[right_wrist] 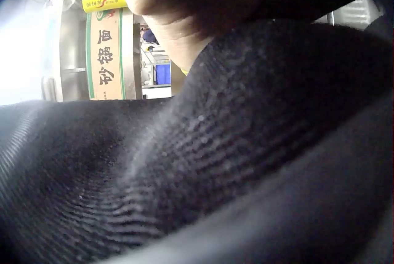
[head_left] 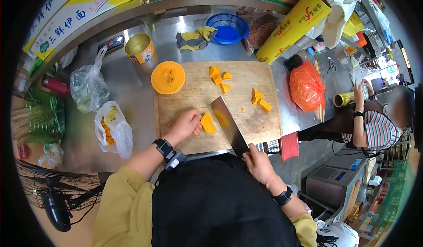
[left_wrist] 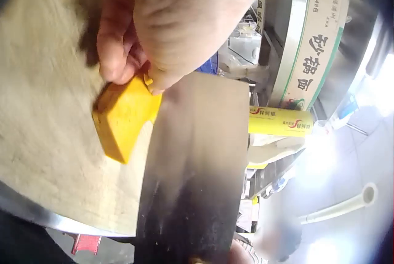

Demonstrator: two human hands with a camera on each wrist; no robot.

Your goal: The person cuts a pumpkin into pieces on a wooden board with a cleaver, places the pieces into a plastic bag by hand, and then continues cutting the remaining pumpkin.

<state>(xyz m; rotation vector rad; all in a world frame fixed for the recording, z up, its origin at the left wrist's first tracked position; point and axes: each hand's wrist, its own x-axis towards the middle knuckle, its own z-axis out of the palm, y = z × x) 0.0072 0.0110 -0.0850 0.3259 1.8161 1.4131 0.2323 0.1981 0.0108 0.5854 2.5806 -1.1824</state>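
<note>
My left hand (head_left: 187,124) pinches the end of an orange pumpkin piece (head_left: 207,123) on the wooden cutting board (head_left: 189,143); the left wrist view shows thumb and fingers at the edge of the piece (left_wrist: 120,119). My right hand (head_left: 261,165) grips the handle of a wide cleaver (head_left: 229,126), its blade slanting over the board just right of that piece. Smaller pumpkin chunks (head_left: 214,71) lie near the board's top, others (head_left: 264,105) at its right. A round pumpkin half (head_left: 168,78) sits on the upper left corner. Dark cloth fills most of the right wrist view.
Beyond the board are an open tin (head_left: 139,48), a cloth (head_left: 195,38), a blue basket (head_left: 227,28) and a yellow film roll box (head_left: 294,25). Plastic bags (head_left: 113,129) lie left, a red bag (head_left: 306,86) right. A person in a striped shirt (head_left: 382,126) is at the far right.
</note>
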